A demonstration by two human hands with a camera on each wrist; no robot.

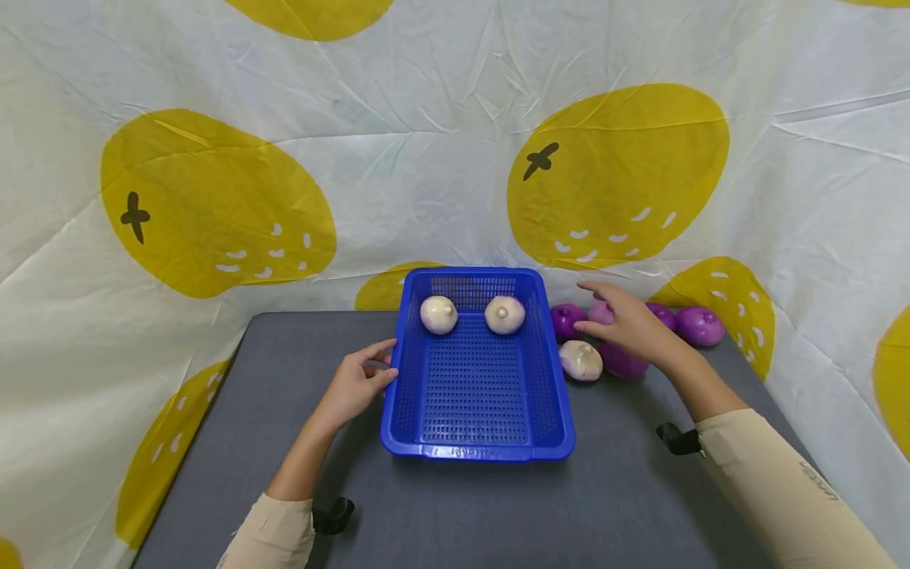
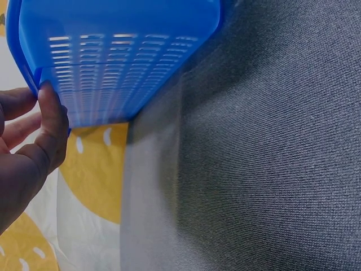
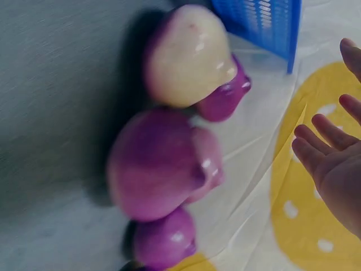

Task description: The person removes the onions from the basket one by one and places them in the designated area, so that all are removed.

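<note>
A blue slotted basket point(image 1: 476, 431) stands mid-table with two white bulbs point(image 1: 438, 314) point(image 1: 505, 314) at its far end. My left hand point(image 1: 384, 362) holds the basket's left rim; in the left wrist view the thumb point(image 2: 51, 118) presses the rim's edge on the basket point(image 2: 118, 56). To the right of the basket lie a white bulb point(image 1: 580, 360) and several purple onions point(image 1: 566, 320) point(image 1: 700, 325). My right hand point(image 1: 597, 308) hovers over them with fingers straight and holds nothing. The right wrist view shows that open hand point(image 3: 333, 113) beside the white bulb point(image 3: 189, 56) and a large purple onion point(image 3: 155, 166).
A grey mat point(image 1: 284, 395) covers the table. A white cloth with yellow fruit prints point(image 1: 618, 174) hangs close behind and along both sides. The onions lie by the back right edge, against the cloth.
</note>
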